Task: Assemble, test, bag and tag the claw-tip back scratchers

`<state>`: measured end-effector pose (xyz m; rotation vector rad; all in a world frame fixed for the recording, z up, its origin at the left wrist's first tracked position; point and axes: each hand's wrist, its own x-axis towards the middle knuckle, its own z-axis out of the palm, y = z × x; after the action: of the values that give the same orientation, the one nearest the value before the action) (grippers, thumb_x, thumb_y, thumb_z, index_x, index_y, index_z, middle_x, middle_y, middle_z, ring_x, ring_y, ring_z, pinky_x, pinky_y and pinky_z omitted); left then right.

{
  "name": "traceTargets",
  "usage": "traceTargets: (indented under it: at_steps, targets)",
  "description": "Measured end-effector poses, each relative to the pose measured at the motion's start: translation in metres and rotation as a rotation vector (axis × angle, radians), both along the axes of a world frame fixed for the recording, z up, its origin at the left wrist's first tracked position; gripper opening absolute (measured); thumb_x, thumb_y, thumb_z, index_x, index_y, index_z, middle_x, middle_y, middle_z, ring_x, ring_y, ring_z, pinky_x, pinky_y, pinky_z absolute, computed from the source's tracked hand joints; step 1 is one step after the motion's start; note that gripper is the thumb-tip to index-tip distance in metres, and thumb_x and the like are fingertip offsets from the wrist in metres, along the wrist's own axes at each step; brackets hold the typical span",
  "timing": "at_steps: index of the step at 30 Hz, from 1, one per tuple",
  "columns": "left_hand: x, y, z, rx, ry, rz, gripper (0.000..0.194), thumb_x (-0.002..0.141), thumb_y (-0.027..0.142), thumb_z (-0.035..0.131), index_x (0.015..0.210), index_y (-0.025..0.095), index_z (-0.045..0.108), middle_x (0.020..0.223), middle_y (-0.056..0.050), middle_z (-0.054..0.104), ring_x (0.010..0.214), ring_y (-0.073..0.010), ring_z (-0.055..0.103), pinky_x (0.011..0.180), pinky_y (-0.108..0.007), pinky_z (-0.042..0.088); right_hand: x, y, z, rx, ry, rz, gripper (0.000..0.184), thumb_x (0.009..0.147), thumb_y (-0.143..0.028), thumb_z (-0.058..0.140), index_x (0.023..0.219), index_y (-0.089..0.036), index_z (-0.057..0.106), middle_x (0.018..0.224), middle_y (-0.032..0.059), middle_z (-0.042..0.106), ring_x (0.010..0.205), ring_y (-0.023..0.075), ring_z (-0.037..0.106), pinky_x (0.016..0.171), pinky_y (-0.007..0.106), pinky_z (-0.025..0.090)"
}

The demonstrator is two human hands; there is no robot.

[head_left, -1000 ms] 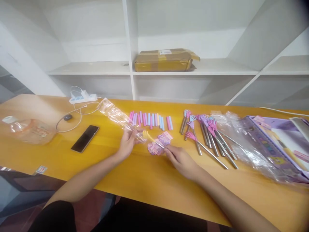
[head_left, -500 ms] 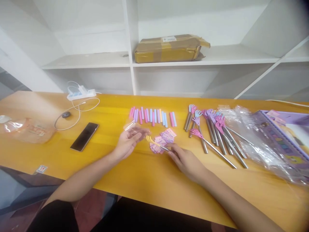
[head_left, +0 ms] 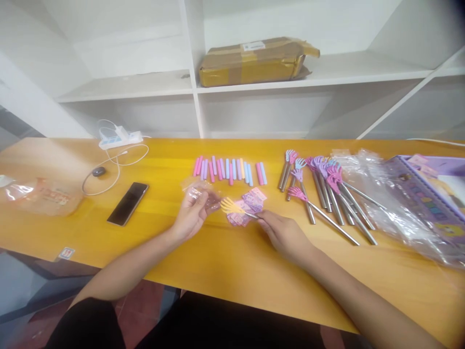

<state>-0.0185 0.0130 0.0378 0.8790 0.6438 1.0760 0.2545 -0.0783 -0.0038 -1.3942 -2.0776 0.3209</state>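
My left hand (head_left: 191, 215) is closed on a small clear plastic sleeve (head_left: 200, 193), pinched at its near end. My right hand (head_left: 281, 232) grips the metal shaft of a yellow hand-shaped scratcher (head_left: 232, 207), whose head points at the sleeve's mouth. Under the scratcher lies a pile of small pink and purple cards (head_left: 249, 206). A row of pastel grip tubes (head_left: 229, 169) lies behind the hands. To the right are several more scratchers (head_left: 327, 194) with pink, purple and blue heads.
A black phone (head_left: 128, 203), a power strip (head_left: 119, 138) with cables and a soft plastic pouch (head_left: 39, 196) sit on the yellow table's left. Crumpled clear wrap (head_left: 392, 208) and a purple box (head_left: 432, 189) lie right. A taped parcel (head_left: 254, 60) rests on the white shelf.
The long clear bag that my left hand held has shrunk to a small crumpled sleeve near my fingers. The yellow scratcher head has turned flat toward it. The view tilted slightly upward.
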Motion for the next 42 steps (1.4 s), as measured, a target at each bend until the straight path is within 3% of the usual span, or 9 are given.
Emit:
traceTargets:
  at_steps: [5,10,14,21,28,35,42]
  targets:
    - [0.001,-0.006,0.001,-0.128,-0.044,-0.002,0.035,0.082,0.037,0.094,0.100,0.021,0.068,0.094,0.002,0.074,0.089,-0.0114,0.074,0.090,-0.029,0.065,0.000,-0.001,0.001,0.046,-0.022,0.011,0.035,0.115,-0.034,0.035,0.121,-0.023,0.068,0.108,0.0095,0.080,0.087,0.0230,0.077,0.076,0.035,0.060]
    - [-0.001,-0.003,-0.001,-0.122,-0.030,-0.028,0.029,0.083,0.033,0.094,0.096,0.017,0.073,0.096,-0.001,0.076,0.092,-0.0141,0.075,0.094,-0.034,0.066,0.001,0.000,0.003,0.024,-0.002,-0.014,0.036,0.115,-0.036,0.036,0.119,-0.023,0.069,0.106,0.0105,0.079,0.086,0.0232,0.076,0.077,0.035,0.060]
    - [-0.001,0.000,-0.005,-0.106,-0.023,-0.059,0.027,0.085,0.031,0.092,0.101,0.016,0.077,0.103,-0.005,0.080,0.097,-0.0158,0.076,0.090,-0.031,0.066,0.001,0.001,0.004,0.013,0.023,-0.011,0.036,0.115,-0.037,0.036,0.122,-0.023,0.068,0.107,0.0102,0.079,0.090,0.0239,0.077,0.078,0.036,0.061]
    - [-0.002,-0.003,-0.005,-0.151,0.049,-0.085,0.033,0.077,0.033,0.097,0.089,0.016,0.072,0.084,-0.001,0.077,0.080,-0.0137,0.075,0.082,-0.032,0.068,0.001,-0.001,0.004,0.008,0.055,0.006,0.035,0.114,-0.037,0.038,0.122,-0.024,0.070,0.112,0.0105,0.079,0.093,0.0239,0.077,0.081,0.037,0.061]
    - [-0.001,-0.005,-0.008,-0.082,0.116,-0.146,0.036,0.078,0.038,0.097,0.093,0.016,0.072,0.094,-0.005,0.081,0.090,-0.0218,0.081,0.091,-0.043,0.069,0.001,-0.001,0.004,-0.002,0.083,0.033,0.035,0.114,-0.037,0.040,0.119,-0.024,0.072,0.112,0.0099,0.079,0.093,0.0235,0.077,0.081,0.036,0.061]
    - [0.003,-0.008,-0.012,-0.029,0.173,-0.054,0.039,0.074,0.040,0.099,0.094,0.013,0.079,0.092,-0.008,0.082,0.095,-0.0271,0.081,0.098,-0.054,0.068,-0.004,-0.002,0.004,0.009,0.190,0.048,0.034,0.113,-0.038,0.046,0.122,-0.024,0.076,0.117,0.0107,0.080,0.102,0.0251,0.078,0.089,0.038,0.063]
    - [0.001,-0.010,-0.014,-0.008,0.228,-0.052,0.043,0.072,0.043,0.099,0.098,0.013,0.081,0.097,-0.011,0.084,0.099,-0.0318,0.082,0.098,-0.057,0.068,-0.010,-0.005,0.009,-0.052,0.295,0.026,0.035,0.112,-0.041,0.050,0.117,-0.025,0.081,0.100,0.0084,0.081,0.089,0.0233,0.078,0.087,0.038,0.064]
